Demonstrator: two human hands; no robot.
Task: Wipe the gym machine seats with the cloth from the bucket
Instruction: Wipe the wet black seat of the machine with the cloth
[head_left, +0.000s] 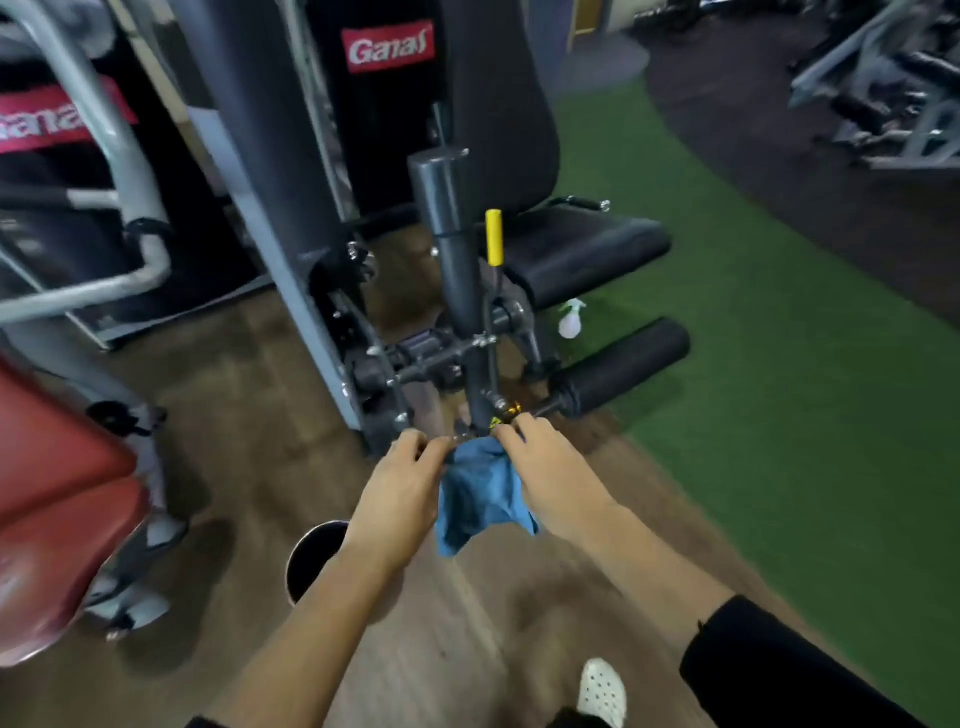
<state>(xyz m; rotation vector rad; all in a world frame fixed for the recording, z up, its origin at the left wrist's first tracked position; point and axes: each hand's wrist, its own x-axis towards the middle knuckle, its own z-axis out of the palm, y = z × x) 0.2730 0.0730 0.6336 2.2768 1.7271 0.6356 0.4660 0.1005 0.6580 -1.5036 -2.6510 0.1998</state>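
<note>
Wood floor; cloth left of turf

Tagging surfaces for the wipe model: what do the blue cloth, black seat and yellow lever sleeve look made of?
The blue cloth: soft fabric, maybe microfibre, matte; it hangs limp in folds. The black seat: padded vinyl or leatherette by the look, faint sheen on its rounded edge. The yellow lever sleeve: smooth plastic or rubber; too blurred to tell which.
</note>
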